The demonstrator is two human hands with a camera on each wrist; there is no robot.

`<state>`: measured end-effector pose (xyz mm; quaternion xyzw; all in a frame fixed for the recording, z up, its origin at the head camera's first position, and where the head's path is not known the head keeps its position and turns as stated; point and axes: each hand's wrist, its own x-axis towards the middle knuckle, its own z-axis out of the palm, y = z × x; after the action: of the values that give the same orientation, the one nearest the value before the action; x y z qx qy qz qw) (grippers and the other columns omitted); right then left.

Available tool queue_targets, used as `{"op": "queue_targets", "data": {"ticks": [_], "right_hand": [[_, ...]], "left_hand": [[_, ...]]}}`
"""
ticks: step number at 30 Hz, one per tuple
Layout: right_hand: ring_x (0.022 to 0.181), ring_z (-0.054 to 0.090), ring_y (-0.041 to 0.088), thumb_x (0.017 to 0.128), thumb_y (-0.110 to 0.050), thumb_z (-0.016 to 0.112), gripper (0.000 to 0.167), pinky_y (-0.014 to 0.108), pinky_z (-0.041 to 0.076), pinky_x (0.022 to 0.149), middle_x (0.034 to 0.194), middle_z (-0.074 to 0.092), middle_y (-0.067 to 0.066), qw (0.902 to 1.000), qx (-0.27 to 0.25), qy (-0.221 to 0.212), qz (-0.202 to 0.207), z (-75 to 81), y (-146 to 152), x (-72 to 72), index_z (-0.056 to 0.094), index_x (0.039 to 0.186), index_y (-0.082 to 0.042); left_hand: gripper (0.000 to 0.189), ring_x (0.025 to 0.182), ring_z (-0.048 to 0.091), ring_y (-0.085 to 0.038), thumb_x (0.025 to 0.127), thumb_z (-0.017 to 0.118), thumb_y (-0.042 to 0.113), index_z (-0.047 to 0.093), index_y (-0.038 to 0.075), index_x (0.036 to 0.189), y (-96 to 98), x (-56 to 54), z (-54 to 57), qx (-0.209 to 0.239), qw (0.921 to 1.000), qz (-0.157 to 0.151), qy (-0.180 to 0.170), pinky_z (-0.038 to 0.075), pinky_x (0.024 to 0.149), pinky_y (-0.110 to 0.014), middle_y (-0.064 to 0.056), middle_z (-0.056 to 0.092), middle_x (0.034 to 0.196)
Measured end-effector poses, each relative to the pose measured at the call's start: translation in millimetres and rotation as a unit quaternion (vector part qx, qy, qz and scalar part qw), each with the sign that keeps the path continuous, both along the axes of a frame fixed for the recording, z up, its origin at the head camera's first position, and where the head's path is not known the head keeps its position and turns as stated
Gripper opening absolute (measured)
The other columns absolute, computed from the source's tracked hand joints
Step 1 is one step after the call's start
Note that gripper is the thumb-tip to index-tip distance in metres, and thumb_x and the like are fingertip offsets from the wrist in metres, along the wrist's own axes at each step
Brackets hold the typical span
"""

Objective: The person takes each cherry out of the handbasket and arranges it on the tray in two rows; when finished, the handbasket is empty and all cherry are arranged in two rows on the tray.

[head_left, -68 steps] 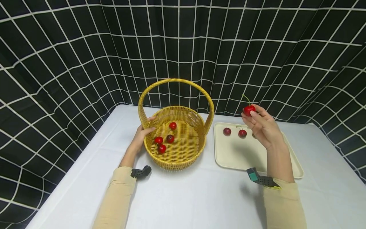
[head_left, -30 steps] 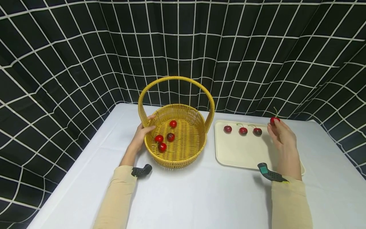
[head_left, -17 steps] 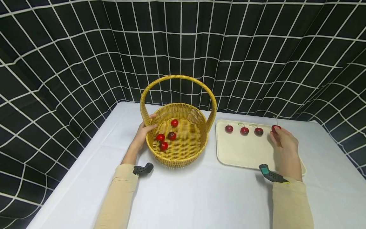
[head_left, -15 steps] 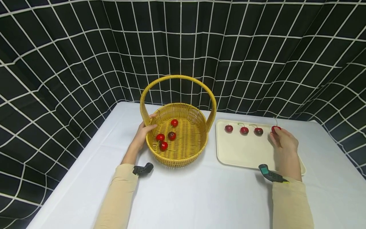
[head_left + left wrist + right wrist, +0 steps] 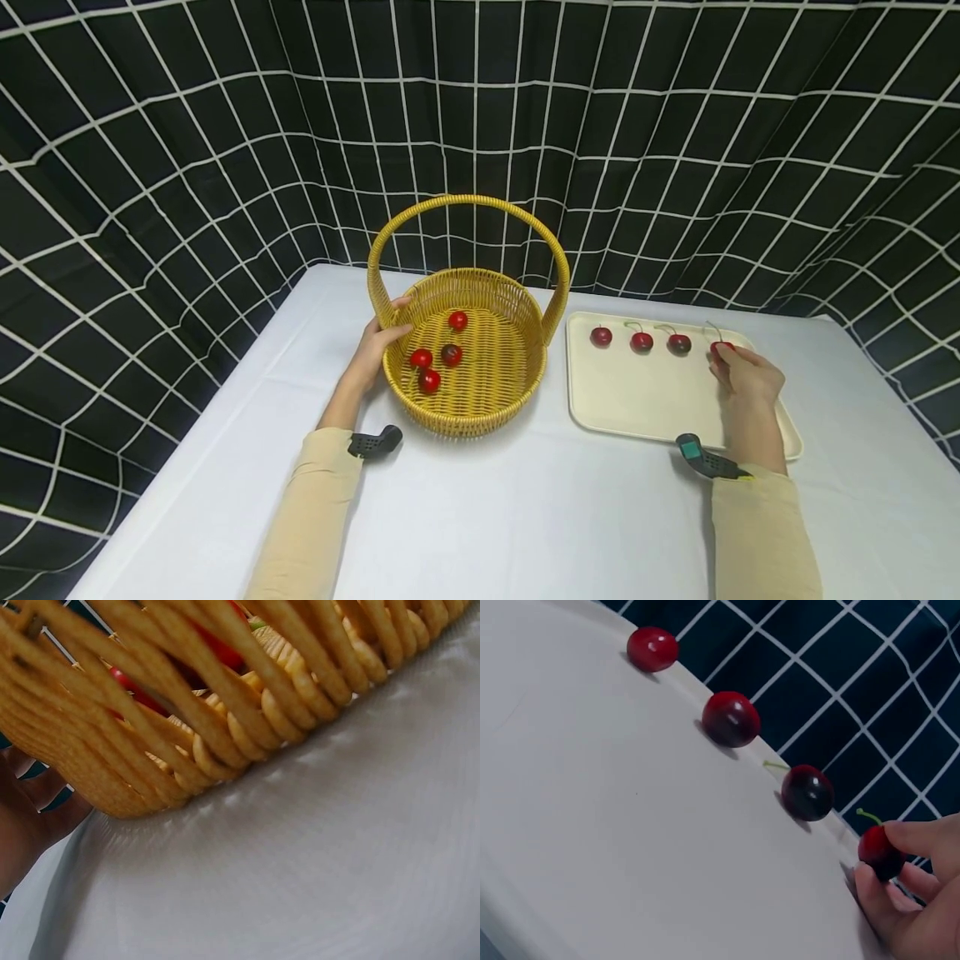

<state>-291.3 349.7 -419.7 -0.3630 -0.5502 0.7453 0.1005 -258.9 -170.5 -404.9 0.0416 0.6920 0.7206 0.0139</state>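
Observation:
My left hand (image 5: 370,350) grips the left rim of a yellow wicker basket (image 5: 465,423), thumb over the edge beside the foot of its tall handle. Several red and dark-red cherries lie on the basket floor, one of them a cherry (image 5: 458,320) toward the back. At the right end of a cream tray (image 5: 637,404), my right hand (image 5: 752,382) pinches a cherry (image 5: 876,847) between thumb and fingers, its green stem pointing up. The right wrist view has this cherry close over the tray, in line with a dark cherry (image 5: 807,793) and two redder ones.
A white cloth (image 5: 525,517) covers the table under basket and tray. Behind and at both sides hangs a black curtain (image 5: 495,117) with a white grid. The basket handle (image 5: 468,200) arches high above its bowl.
My right hand has carried the cherry rightward and down to the tray's right end, beside the other three, then slightly nearer me. The left hand has stayed on the basket rim.

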Motion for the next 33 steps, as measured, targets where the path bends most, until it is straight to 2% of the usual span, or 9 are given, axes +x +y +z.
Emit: {"op": "queue_targets", "data": {"ticks": [9,15,24,31,33], "right_hand": [[0.058,0.066,0.006,0.085,-0.004,0.069,0.012,0.017,0.052,0.054,0.059,0.064,-0.006,0.9989,0.046,-0.004,0.001,-4.9,-1.9,-3.8,0.060,0.088,-0.011],[0.055,0.064,0.004,0.085,-0.005,0.069,0.017,0.016,0.052,0.055,0.059,0.060,-0.008,0.9972,0.073,-0.017,-0.003,-8.1,0.1,-8.9,0.055,0.094,-0.012],[0.058,0.065,0.004,0.086,-0.006,0.068,0.027,0.017,0.053,0.056,0.070,0.058,-0.005,0.9978,0.061,-0.024,-0.015,-8.9,1.8,-10.2,0.056,0.110,-0.011],[0.053,0.063,0.004,0.089,-0.012,0.067,0.014,0.016,0.051,0.053,0.064,0.058,-0.006,0.9974,0.067,-0.024,-0.016,-6.7,0.1,-6.6,0.055,0.098,-0.012],[0.051,0.062,0.004,0.090,-0.014,0.066,0.011,0.016,0.051,0.052,0.064,0.058,-0.005,0.9974,0.067,-0.022,-0.018,-6.9,-0.4,-5.1,0.056,0.095,-0.012]], "left_hand": [[0.054,0.138,0.025,-0.029,0.094,0.047,0.004,0.033,0.003,0.146,-0.2,0.2,0.4,0.002,1.0000,0.003,0.000,0.016,0.112,-0.040,-0.012,0.026,0.153],[0.053,0.138,0.025,-0.029,0.094,0.048,0.004,0.034,0.002,0.146,0.8,1.2,1.5,0.004,1.0000,0.004,0.005,0.015,0.112,-0.040,-0.013,0.026,0.153],[0.053,0.138,0.025,-0.029,0.094,0.048,0.005,0.034,0.003,0.145,1.6,0.3,2.0,0.006,0.9999,0.009,-0.001,0.016,0.112,-0.040,-0.012,0.025,0.154],[0.053,0.138,0.026,-0.030,0.095,0.046,0.005,0.033,0.001,0.145,1.4,0.1,0.0,0.002,1.0000,0.007,-0.002,0.018,0.112,-0.040,-0.013,0.025,0.153],[0.052,0.138,0.026,-0.030,0.095,0.046,0.005,0.033,0.003,0.146,-0.3,-3.1,-5.2,0.005,1.0000,0.005,-0.002,0.019,0.111,-0.042,-0.013,0.025,0.153]]}}
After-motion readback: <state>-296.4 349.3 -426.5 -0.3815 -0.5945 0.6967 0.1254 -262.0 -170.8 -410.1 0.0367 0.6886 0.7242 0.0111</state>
